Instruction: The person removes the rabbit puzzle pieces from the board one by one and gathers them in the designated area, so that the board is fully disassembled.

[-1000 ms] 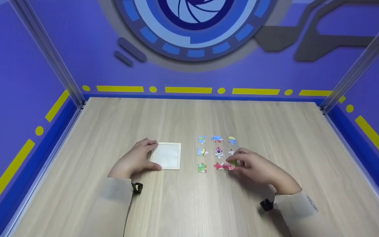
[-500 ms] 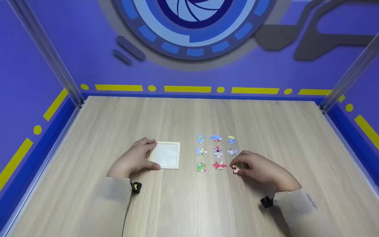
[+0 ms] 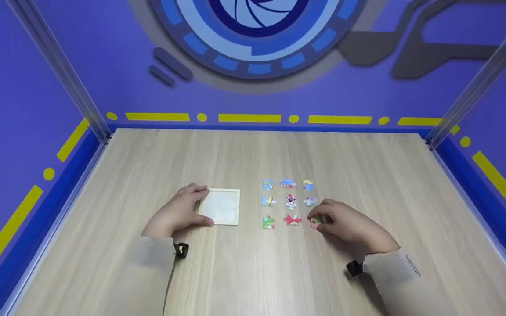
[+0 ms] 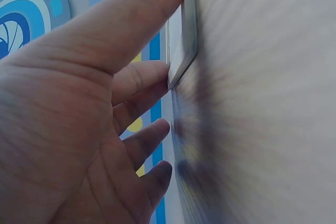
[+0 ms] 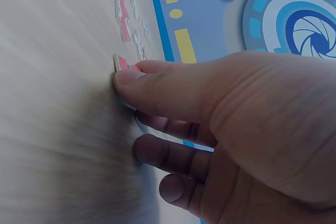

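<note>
At the left of the head view, my left hand [image 3: 177, 213] holds a small white square puzzle frame [image 3: 237, 208], its thumb on the near edge and fingers at the far edge. The frame lies flat on the table, its inside bare and white. My right hand [image 3: 343, 221] pinches a green and red puzzle piece [image 3: 315, 224] between thumb and fingers, at the near right of a grid of pieces. In the right wrist view that piece [image 5: 122, 63] is low against the table, partly hidden by the thumb. Beside it lies a red puzzle piece [image 3: 292, 220].
Several more jigsaw pieces lie apart in rows, among them a face piece [image 3: 290, 202], a green corner piece [image 3: 268, 222] and a blue piece [image 3: 287, 183]. The wooden table [image 3: 244, 272] is bounded by a blue wall [image 3: 257, 101] at the back and walls on both sides.
My right hand has shifted slightly right with the green and red piece, which now sits apart from the red one. The left hand and the frame have stayed put.
</note>
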The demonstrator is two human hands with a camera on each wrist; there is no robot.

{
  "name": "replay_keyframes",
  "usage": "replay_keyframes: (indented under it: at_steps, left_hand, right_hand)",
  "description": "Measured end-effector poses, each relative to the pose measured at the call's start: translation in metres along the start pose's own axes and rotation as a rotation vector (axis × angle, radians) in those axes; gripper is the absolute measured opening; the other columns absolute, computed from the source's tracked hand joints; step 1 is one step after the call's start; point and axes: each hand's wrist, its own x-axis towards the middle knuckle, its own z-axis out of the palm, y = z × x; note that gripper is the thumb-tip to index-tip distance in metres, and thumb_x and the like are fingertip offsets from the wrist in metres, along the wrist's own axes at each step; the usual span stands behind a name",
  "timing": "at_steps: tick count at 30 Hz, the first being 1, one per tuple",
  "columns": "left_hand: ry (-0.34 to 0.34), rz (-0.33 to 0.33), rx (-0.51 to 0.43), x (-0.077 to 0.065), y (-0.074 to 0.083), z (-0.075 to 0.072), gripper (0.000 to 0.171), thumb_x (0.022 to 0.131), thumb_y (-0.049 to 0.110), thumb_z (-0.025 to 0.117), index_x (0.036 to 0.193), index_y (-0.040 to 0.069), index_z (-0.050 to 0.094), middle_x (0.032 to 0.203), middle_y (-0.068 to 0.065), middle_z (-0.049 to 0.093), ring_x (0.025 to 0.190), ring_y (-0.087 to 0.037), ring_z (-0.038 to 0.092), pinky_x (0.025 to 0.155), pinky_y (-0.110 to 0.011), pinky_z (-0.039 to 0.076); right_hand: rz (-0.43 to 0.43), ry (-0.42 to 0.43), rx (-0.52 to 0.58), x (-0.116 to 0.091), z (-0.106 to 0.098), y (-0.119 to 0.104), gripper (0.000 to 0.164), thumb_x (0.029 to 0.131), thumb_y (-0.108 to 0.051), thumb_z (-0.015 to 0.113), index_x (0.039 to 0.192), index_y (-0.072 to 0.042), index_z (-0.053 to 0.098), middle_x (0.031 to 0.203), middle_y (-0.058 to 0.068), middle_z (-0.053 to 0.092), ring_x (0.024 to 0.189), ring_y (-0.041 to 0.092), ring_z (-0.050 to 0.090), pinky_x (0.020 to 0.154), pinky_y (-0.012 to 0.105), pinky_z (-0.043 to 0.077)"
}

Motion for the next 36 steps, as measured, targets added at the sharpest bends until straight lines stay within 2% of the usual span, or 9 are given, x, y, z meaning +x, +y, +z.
replay_keyframes:
  at_steps: [8, 19, 25, 31, 34, 36]
  left_hand:
    - [0.009, -0.004, -0.005, -0.003, -0.003, 0.001, 0.109, 0.081, 0.039, 0.103, 0.169, 0.001, 0.05, 0.182, -0.014, 0.042, 0.176, -0.048, 0.02, 0.143, -0.068, 0.022]
    - [0.018, -0.015, 0.009, -0.005, 0.001, -0.002, 0.11, 0.081, 0.039, 0.103, 0.169, 0.001, 0.049, 0.182, -0.015, 0.042, 0.176, -0.048, 0.02, 0.143, -0.067, 0.021]
    - [0.014, 0.006, 0.018, -0.01, 0.002, 0.0, 0.109, 0.082, 0.04, 0.103, 0.168, 0.0, 0.05, 0.181, -0.015, 0.043, 0.175, -0.048, 0.022, 0.143, -0.069, 0.022]
    - [0.024, 0.031, 0.092, -0.012, 0.004, -0.002, 0.104, 0.084, 0.044, 0.099, 0.167, 0.001, 0.053, 0.179, -0.014, 0.047, 0.175, -0.046, 0.026, 0.143, -0.067, 0.023]
    - [0.027, 0.061, 0.126, -0.009, 0.009, -0.001, 0.103, 0.084, 0.048, 0.095, 0.166, 0.001, 0.054, 0.179, -0.015, 0.047, 0.175, -0.046, 0.027, 0.145, -0.065, 0.021]
    - [0.021, 0.076, 0.141, -0.008, 0.012, 0.001, 0.104, 0.086, 0.052, 0.093, 0.167, 0.001, 0.053, 0.182, -0.015, 0.043, 0.175, -0.045, 0.027, 0.146, -0.063, 0.018]
  right_hand:
    - [-0.027, 0.019, 0.012, 0.002, 0.004, 0.003, 0.023, 0.102, -0.011, 0.082, 0.123, -0.022, 0.084, 0.119, -0.002, 0.074, 0.104, 0.015, 0.065, 0.091, 0.032, 0.058]
    - [0.005, 0.024, 0.024, 0.005, 0.004, 0.001, 0.026, 0.104, -0.013, 0.081, 0.128, -0.02, 0.085, 0.122, 0.0, 0.073, 0.104, 0.014, 0.066, 0.092, 0.032, 0.059]
    - [0.027, 0.022, 0.026, 0.002, 0.005, 0.002, 0.029, 0.103, -0.015, 0.082, 0.132, -0.017, 0.084, 0.121, 0.0, 0.072, 0.103, 0.015, 0.065, 0.09, 0.029, 0.057]
    - [0.065, 0.054, 0.083, 0.001, -0.005, -0.001, 0.03, 0.106, -0.02, 0.079, 0.135, -0.014, 0.081, 0.121, 0.002, 0.071, 0.1, 0.015, 0.063, 0.084, 0.028, 0.055]
    - [0.075, 0.1, 0.094, -0.008, -0.013, 0.001, 0.029, 0.108, -0.02, 0.077, 0.136, -0.013, 0.08, 0.124, 0.004, 0.072, 0.099, 0.015, 0.062, 0.08, 0.026, 0.056]
    - [0.085, 0.13, 0.072, -0.018, -0.018, 0.005, 0.03, 0.109, -0.02, 0.076, 0.138, -0.013, 0.079, 0.128, 0.005, 0.073, 0.103, 0.017, 0.064, 0.083, 0.028, 0.058]
